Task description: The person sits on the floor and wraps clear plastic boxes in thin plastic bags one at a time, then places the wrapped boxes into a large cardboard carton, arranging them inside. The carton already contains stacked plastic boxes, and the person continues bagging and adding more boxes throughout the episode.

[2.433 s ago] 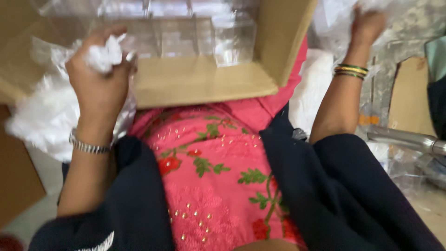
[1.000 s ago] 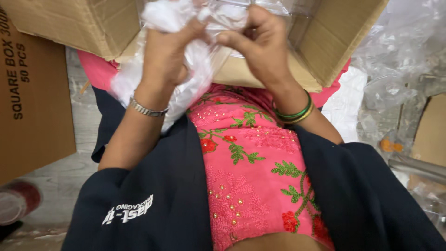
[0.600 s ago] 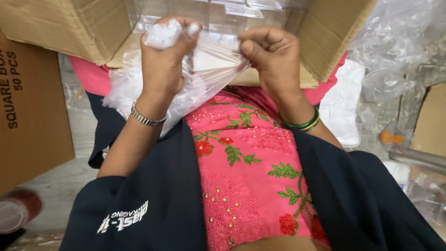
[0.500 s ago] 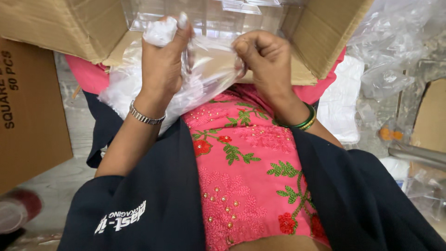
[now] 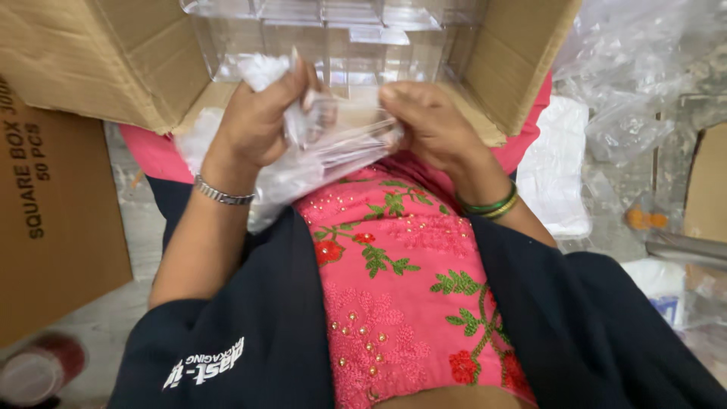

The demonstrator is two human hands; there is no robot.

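Note:
My left hand (image 5: 257, 121) grips a bunched clear plastic bag (image 5: 303, 167) just above my lap, with a crumpled white wad sticking up between its fingers. My right hand (image 5: 428, 121) pinches the other end of the same bag, so the plastic is stretched between both fists. Right behind the hands an open cardboard box (image 5: 91, 60) rests against my knees, filled with clear plastic square boxes (image 5: 333, 38).
A flat brown carton (image 5: 53, 227) stands at the left, with a round red-lidded container (image 5: 38, 371) on the floor below it. Loose clear plastic wrap (image 5: 636, 83) and white packs (image 5: 556, 167) are piled at the right.
Both hands came together on the plastic bag and have lowered slightly toward my lap. The bag is now pulled tighter between them.

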